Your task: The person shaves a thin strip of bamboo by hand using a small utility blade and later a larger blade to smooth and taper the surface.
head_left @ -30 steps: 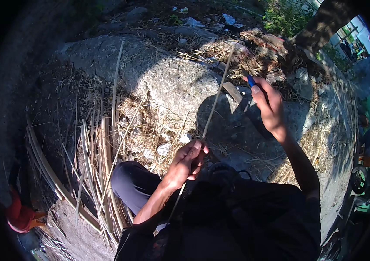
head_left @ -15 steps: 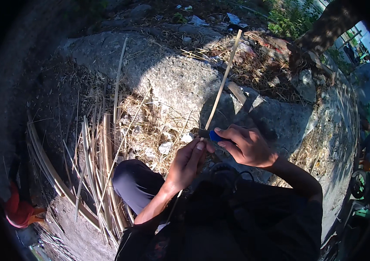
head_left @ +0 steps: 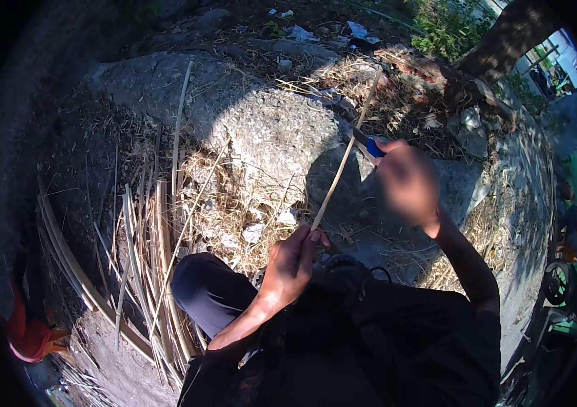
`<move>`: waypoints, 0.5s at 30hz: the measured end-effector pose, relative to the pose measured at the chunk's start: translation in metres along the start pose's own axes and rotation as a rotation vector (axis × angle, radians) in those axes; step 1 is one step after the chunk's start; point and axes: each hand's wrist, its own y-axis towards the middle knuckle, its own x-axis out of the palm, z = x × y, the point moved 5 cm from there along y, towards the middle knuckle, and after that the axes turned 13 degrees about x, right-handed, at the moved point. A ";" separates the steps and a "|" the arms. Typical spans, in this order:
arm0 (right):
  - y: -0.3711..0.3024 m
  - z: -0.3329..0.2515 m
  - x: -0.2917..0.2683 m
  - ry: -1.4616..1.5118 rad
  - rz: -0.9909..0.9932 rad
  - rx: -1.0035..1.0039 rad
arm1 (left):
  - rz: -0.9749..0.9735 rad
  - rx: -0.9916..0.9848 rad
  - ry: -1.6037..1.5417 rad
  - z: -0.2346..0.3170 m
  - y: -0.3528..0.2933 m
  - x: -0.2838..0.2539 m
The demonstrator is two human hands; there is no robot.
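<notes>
My left hand [head_left: 293, 261] grips the lower end of a long thin pale cane strip [head_left: 344, 157] that slants up and away to the right. My right hand [head_left: 407, 183], blurred by motion, is closed on a blue-handled knife [head_left: 372, 146] and sits against the strip about halfway up its length. The knife's blade is hard to make out against the strip. My knee in dark trousers [head_left: 210, 288] is bent under the left forearm.
A bundle of similar split strips [head_left: 143, 264] lies on the ground at my left. A rough concrete slab [head_left: 261, 132] covered with dry shavings is in front. A tree trunk [head_left: 505, 41] rises at upper right; a red object [head_left: 27, 336] sits lower left.
My right hand with the knife has swept from close to my left hand outward up the strip. One second ago it was also far out. The left hand has held still.
</notes>
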 end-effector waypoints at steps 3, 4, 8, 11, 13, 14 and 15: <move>-0.023 -0.016 0.015 0.007 -0.103 -0.111 | 0.020 -0.019 -0.059 -0.003 0.004 0.000; -0.031 -0.019 0.022 0.008 -0.117 -0.156 | 0.036 -0.038 -0.104 -0.006 0.004 0.000; -0.050 -0.021 0.047 -0.024 -0.226 -0.221 | 0.033 -0.058 -0.172 -0.005 0.002 0.000; -0.055 -0.024 0.051 -0.022 -0.282 -0.204 | 0.024 -0.160 -0.299 -0.002 0.002 0.001; -0.055 -0.026 0.050 0.023 -0.229 -0.214 | 0.055 -0.031 -0.111 -0.001 0.005 0.000; -0.054 -0.027 0.050 0.026 -0.229 -0.213 | 0.055 -0.032 -0.109 0.000 0.005 0.000; -0.052 -0.027 0.049 -0.023 -0.235 -0.196 | 0.075 0.005 0.039 0.006 0.006 -0.003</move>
